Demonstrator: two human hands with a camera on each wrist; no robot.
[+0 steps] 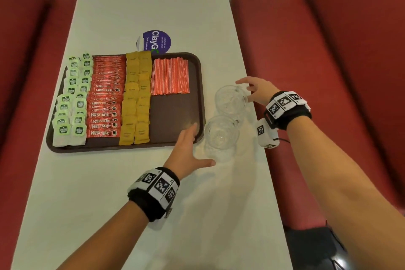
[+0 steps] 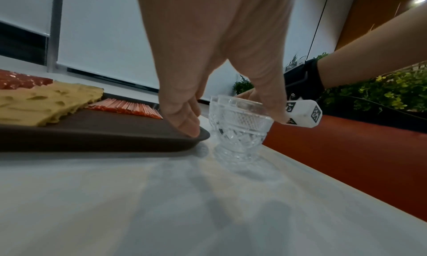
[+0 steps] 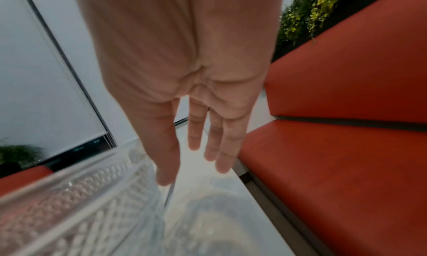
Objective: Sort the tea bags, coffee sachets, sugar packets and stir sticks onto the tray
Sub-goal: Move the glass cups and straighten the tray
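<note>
The brown tray (image 1: 175, 116) holds four sorted columns: green tea bags (image 1: 72, 103), red coffee sachets (image 1: 105, 98), yellow sugar packets (image 1: 137, 98) and red-striped stir sticks (image 1: 170, 76). My left hand (image 1: 186, 151) is open, its fingertips (image 2: 188, 126) resting on the tray's near right corner and its thumb spread toward the near cut glass (image 1: 220, 136). Beside the far cut glass (image 1: 230, 99) my right hand (image 1: 256, 90) hovers with straight fingers (image 3: 194, 132), holding nothing. In the left wrist view the near glass (image 2: 240, 126) stands just right of the tray (image 2: 92, 132).
Both glasses stand on the white table (image 1: 109, 193) between the tray and its right edge. A round purple sticker (image 1: 156, 41) lies behind the tray. Red bench seats (image 1: 306, 50) flank the table on both sides.
</note>
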